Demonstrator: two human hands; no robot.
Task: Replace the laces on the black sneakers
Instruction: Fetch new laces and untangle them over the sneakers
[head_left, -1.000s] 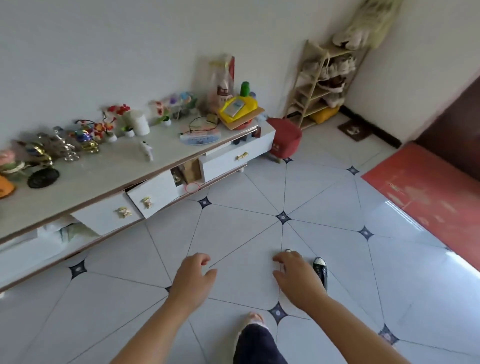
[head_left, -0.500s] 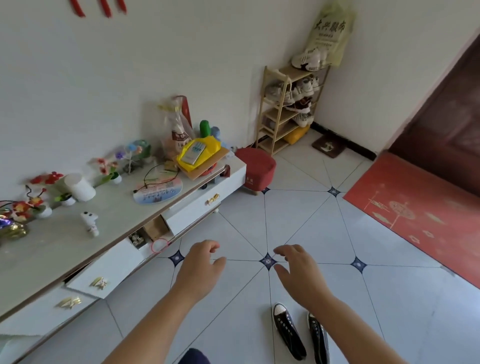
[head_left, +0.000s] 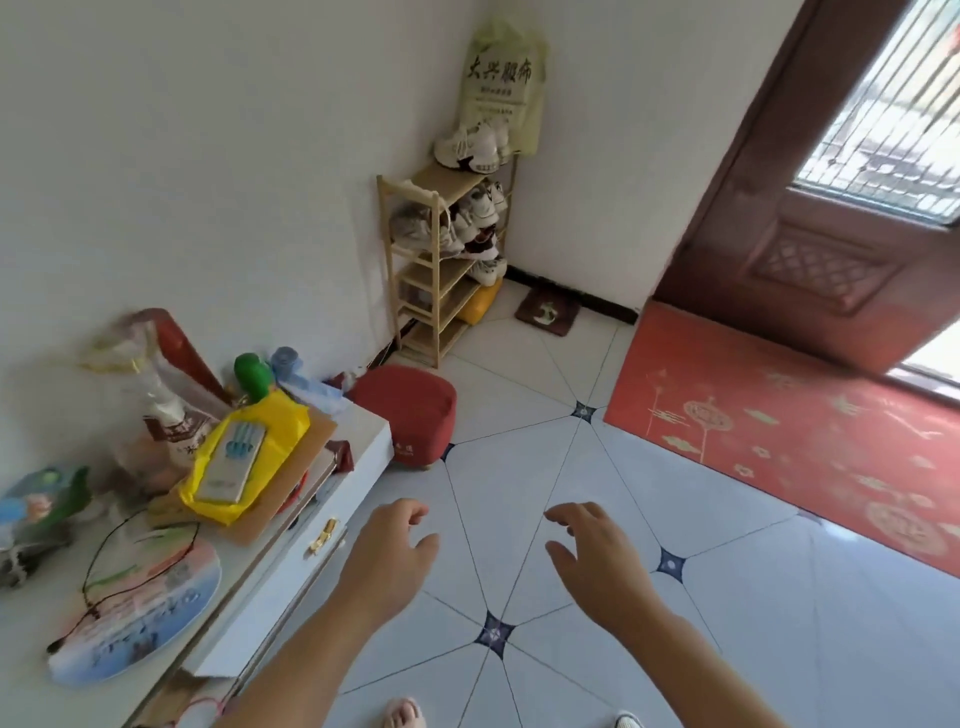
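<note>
My left hand (head_left: 387, 566) and right hand (head_left: 597, 566) hang over the floor (head_left: 519, 483), well apart, palms down. The fingers are loosely curled and hold nothing.

The rack (head_left: 451, 183) in the corner carries pale shoes (head_left: 480, 145) on its top shelf and more pairs on the shelves just below. A yellow thing (head_left: 480, 306) sits at its foot. A bag (head_left: 501, 78) with dark print hangs on the wall behind the top pair; I cannot tell what is in it.

On the cabinet (head_left: 363, 447) to my left, a yellow bag (head_left: 275, 426) lies on cardboard (head_left: 291, 483) with a flat grey box (head_left: 231, 462) on top. Behind it stand a green bottle (head_left: 252, 371) and a clear sack (head_left: 150, 384), too blurred for me to name what it holds. A round fan (head_left: 140, 613) lies nearer me, with a dark cord across it. The drawer (head_left: 311, 551) with the gold handle faces the floor and its inside is hidden.

A red stool (head_left: 410, 410) stands just beside the cabinet's end. A red mat (head_left: 779, 441) lies before the door (head_left: 831, 234).

Of the sneakers I can make out at most a white tip (head_left: 628, 720), cut off by the bottom edge to the right of my toes (head_left: 402, 714). I cannot tell whether it is a toe cap.
</note>
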